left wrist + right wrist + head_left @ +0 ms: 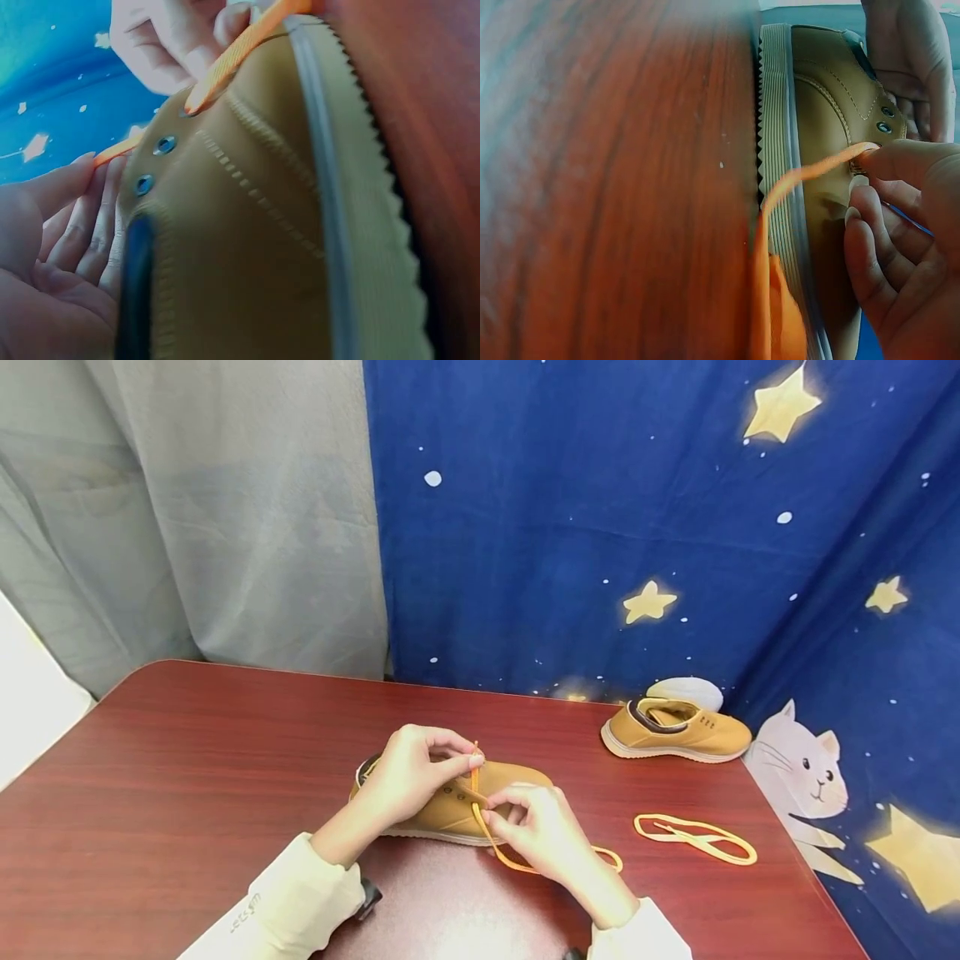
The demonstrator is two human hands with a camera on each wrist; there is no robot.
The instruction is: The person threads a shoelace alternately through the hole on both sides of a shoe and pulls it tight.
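A: Surface first, then nearest items outward.
B: A dark red wood-look table [225, 760] carries the work. Nearest the wearer come two pale sleeves [300, 893], then the hands.
A: State of the fingers?
B: Left hand [412, 768]: thumb and forefinger pinch the short end of an orange lace [802, 174] above the shoe's opening; the other fingers lie close together. Right hand [543, 831]: thumb and finger pinch the edge of the eyelet flap [176, 120] beside the front eyelet. Whether they nip the lace too, I cannot tell.
A: And the shoe?
B: The tan shoe [442, 820] sits on the table between and under both hands, toe to the wearer's right. The lace passes through the front eyelet on the near side; its long part drops over the side to the table. Two bare eyelets [165, 145] follow toward the heel.
A: Handling advice?
B: In my judgement: brace the flap, draw the end evenly, keep the lace flat, and check the trailing part for twists that could bind in the hole.
A: Farther off?
B: A looped yellow-orange spare lace [705, 841] to the right, a second tan shoe [682, 742] beyond it, and a blue starred curtain [555, 543] behind.
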